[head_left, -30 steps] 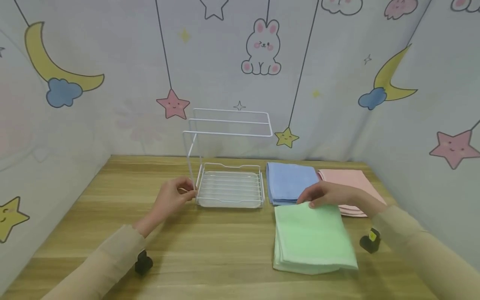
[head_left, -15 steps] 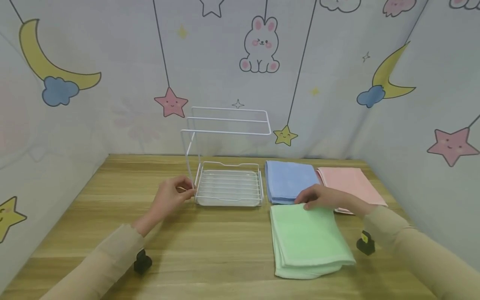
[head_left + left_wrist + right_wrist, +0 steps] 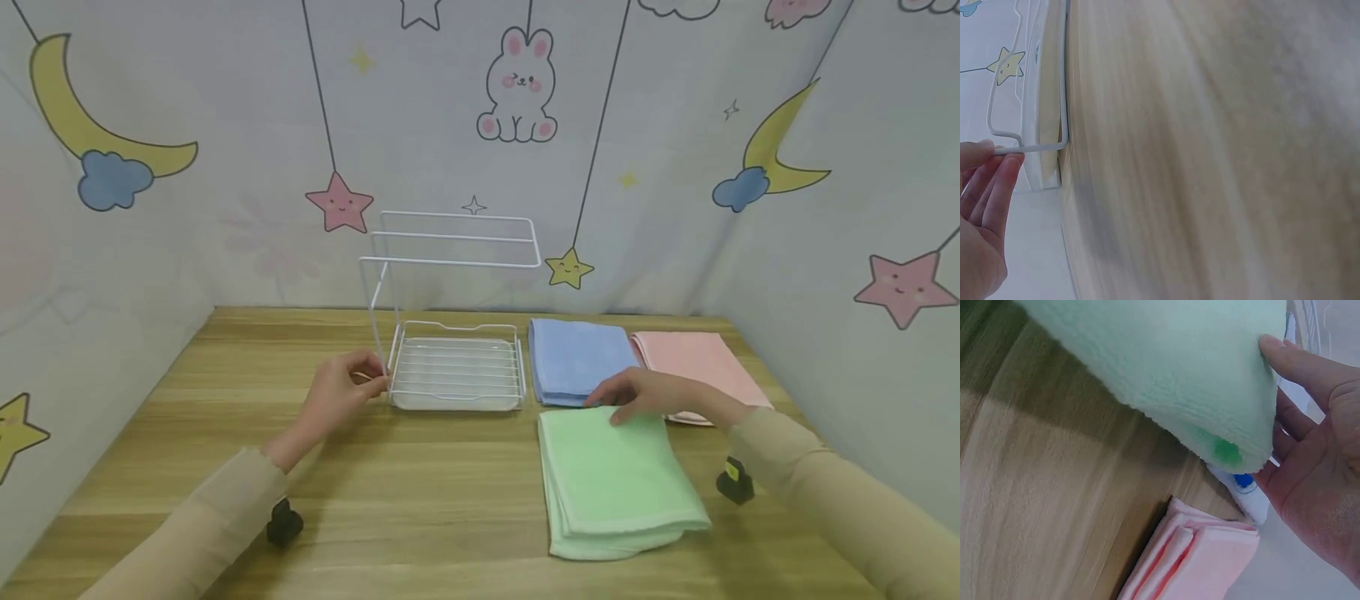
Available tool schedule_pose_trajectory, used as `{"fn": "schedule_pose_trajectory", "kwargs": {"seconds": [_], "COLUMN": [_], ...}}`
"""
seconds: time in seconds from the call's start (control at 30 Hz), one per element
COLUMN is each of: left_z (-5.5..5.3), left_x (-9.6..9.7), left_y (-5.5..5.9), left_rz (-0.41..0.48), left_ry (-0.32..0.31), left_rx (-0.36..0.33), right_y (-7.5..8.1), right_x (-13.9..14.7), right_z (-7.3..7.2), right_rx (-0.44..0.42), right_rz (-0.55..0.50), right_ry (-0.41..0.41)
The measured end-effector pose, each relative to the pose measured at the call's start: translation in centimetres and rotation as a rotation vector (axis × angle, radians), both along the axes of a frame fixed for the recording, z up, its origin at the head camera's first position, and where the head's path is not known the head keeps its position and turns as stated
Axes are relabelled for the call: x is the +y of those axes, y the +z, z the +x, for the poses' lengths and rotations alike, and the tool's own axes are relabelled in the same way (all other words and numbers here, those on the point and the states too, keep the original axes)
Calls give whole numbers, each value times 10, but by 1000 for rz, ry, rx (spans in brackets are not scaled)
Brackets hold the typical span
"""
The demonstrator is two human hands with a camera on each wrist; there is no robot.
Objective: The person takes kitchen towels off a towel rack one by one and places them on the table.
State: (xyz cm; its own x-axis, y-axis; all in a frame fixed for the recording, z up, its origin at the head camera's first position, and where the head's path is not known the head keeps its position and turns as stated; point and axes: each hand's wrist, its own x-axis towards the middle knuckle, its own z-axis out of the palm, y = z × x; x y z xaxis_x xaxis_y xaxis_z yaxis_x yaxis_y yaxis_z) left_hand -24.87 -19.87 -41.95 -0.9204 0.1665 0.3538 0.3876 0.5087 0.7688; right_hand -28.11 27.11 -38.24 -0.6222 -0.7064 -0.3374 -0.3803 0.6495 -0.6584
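Note:
My left hand (image 3: 341, 390) pinches the lower left side of a white wire rack (image 3: 450, 262) between thumb and fingers. Seen from the left wrist, the thumb and fingertips meet on the rack's wire (image 3: 1041, 148). A translucent shallow tray (image 3: 453, 407) lies in the rack's base. My right hand (image 3: 652, 393) grips the far edge of a folded light-green towel (image 3: 615, 475). In the right wrist view its thumb lies on the green towel (image 3: 1179, 356), with the fingers behind it. The towel's far edge is raised, and its near part hangs down close to the table.
A folded blue towel (image 3: 577, 358) lies just right of the rack, partly behind my right hand. Farther right is a folded pink towel (image 3: 701, 362). All stand on a wooden table (image 3: 375, 508), with a printed cloth (image 3: 420, 150) hanging behind.
The green towel has shifted slightly left, and its near edge has dropped a little. Both hands keep their grips. The rack stays put while the head view tilts slightly.

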Motion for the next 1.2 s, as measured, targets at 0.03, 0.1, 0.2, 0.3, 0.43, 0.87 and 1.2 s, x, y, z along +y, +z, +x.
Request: {"fn": "schedule_pose_trajectory", "kwargs": {"seconds": [0.03, 0.1, 0.2, 0.3, 0.43, 0.87, 1.2], "left_z": [0, -1, -1, -1, -1, 2, 1], "left_x": [0, 0, 0, 0, -1, 0, 0], "left_y": [0, 0, 0, 1, 1, 0, 0], "left_rz": [3, 8, 6, 6, 11, 41, 17], "left_ry": [-1, -3, -2, 2, 6, -6, 5], "left_rx": [1, 1, 3, 8, 12, -6, -1], "right_y": [0, -1, -2, -3, -8, -15, -11], "right_x": [1, 4, 9, 13, 18, 18, 16], "right_z": [0, 1, 5, 9, 13, 16, 20], "right_rx": [4, 18, 55, 125, 183, 198, 249], "right_rz": [-7, -27, -37, -20, 2, 16, 49], "right_ry": [6, 16, 10, -14, -53, -37, -40]}}
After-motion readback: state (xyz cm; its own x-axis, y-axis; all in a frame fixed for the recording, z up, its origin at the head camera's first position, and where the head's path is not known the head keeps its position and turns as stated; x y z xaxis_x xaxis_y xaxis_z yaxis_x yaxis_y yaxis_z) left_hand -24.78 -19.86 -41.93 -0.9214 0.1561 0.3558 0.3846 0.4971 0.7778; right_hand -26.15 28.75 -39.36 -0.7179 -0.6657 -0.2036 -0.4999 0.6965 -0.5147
